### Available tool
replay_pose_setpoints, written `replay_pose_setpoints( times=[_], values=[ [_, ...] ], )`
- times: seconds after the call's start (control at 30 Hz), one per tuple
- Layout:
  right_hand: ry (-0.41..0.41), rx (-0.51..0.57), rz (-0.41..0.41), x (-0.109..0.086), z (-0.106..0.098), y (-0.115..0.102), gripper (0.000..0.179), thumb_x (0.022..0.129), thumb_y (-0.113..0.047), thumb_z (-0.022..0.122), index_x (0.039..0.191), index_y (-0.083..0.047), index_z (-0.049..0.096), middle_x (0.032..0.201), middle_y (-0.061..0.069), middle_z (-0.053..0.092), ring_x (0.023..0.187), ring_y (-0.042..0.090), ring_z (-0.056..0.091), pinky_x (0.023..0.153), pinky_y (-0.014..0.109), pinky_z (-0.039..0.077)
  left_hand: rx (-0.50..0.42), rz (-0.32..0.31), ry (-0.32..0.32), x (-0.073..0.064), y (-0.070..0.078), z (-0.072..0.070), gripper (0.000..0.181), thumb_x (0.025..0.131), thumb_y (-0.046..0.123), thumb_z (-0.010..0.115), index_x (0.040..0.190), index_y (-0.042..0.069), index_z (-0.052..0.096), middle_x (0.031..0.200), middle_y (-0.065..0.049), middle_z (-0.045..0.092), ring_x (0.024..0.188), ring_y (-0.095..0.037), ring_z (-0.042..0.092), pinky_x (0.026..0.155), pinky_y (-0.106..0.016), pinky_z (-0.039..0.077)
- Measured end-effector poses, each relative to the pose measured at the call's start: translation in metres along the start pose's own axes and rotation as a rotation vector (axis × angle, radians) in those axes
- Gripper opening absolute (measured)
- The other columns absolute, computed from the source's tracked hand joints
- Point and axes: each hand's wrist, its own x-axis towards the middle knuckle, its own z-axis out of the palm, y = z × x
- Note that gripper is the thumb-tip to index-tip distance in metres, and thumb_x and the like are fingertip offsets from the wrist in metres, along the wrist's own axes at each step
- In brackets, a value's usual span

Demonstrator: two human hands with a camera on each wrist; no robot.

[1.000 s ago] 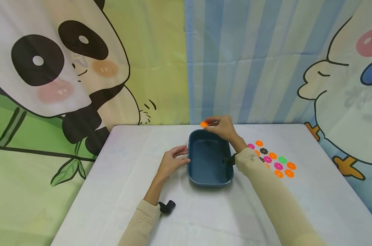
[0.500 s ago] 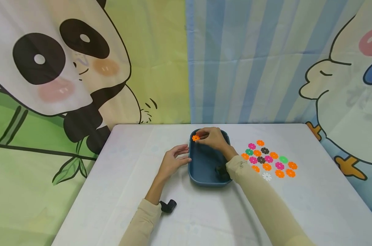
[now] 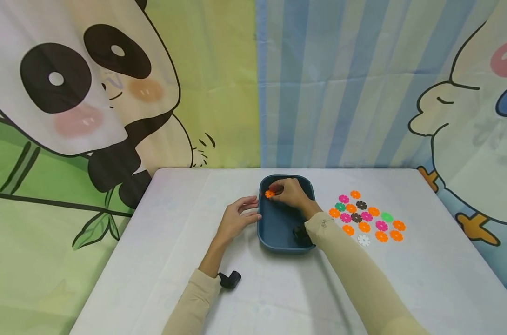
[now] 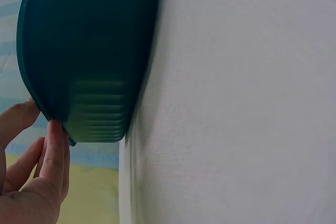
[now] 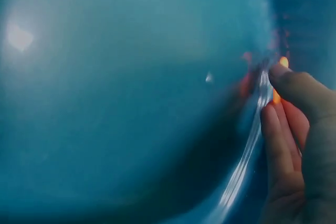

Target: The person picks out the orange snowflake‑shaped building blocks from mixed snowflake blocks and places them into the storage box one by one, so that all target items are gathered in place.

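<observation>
An orange flower-shaped disc is inside the blue bin, near its far left corner, pinched between thumb and fingertips of the right hand. The left hand touches the bin's left rim; whether it grips, I can't quite tell. The bin stands near the white table's far edge, with scattered discs to its right.
</observation>
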Motion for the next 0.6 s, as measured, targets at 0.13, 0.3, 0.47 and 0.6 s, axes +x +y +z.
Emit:
replay_pose_setpoints(
  times=[0.13, 0.3, 0.47, 0.6],
  values=[
    [-0.026, -0.063, -0.037, 0.002, 0.003, 0.002, 0.033, 0.08, -0.012, 0.081, 0.111, -0.005, 0.072, 0.104, 0.007, 0.072, 0.095, 0.017, 0.068, 0.084, 0.032, 0.059, 0.005, -0.016, -0.001, 0.004, -0.008, -0.002, 0.064, 0.084, -0.003, 0.074, 0.139, -0.01, 0.043, 0.136, -0.029, 0.05, 0.124, -0.042, 0.05, 0.093, -0.025, 0.054],
    [-0.025, -0.094, -0.051, 0.002, 0.004, -0.002, 0.032, 0.081, -0.012, 0.08, 0.111, -0.005, 0.073, 0.103, 0.007, 0.072, 0.096, 0.018, 0.067, 0.087, 0.033, 0.058, 0.008, -0.015, 0.012, 0.008, -0.023, -0.004, 0.066, 0.083, 0.001, 0.076, 0.14, -0.008, 0.044, 0.137, -0.028, 0.05, 0.124, -0.04, 0.051, 0.092, -0.024, 0.054],
    [-0.015, -0.101, -0.061, 0.0, 0.003, -0.005, 0.033, 0.08, -0.008, 0.08, 0.112, -0.002, 0.072, 0.104, 0.009, 0.072, 0.094, 0.019, 0.068, 0.084, 0.033, 0.059, 0.021, 0.0, 0.042, 0.007, -0.027, -0.002, 0.064, 0.082, 0.005, 0.079, 0.138, -0.003, 0.049, 0.133, -0.021, 0.056, 0.12, -0.033, 0.056, 0.091, -0.026, 0.055],
    [-0.015, -0.101, -0.06, 0.0, 0.002, -0.005, 0.034, 0.08, -0.007, 0.08, 0.112, -0.002, 0.072, 0.103, 0.009, 0.072, 0.093, 0.019, 0.068, 0.083, 0.033, 0.059, 0.024, 0.004, 0.056, 0.007, -0.027, -0.001, 0.063, 0.081, 0.004, 0.079, 0.137, -0.003, 0.051, 0.13, -0.018, 0.059, 0.118, -0.031, 0.058, 0.09, -0.027, 0.055]
  ],
)
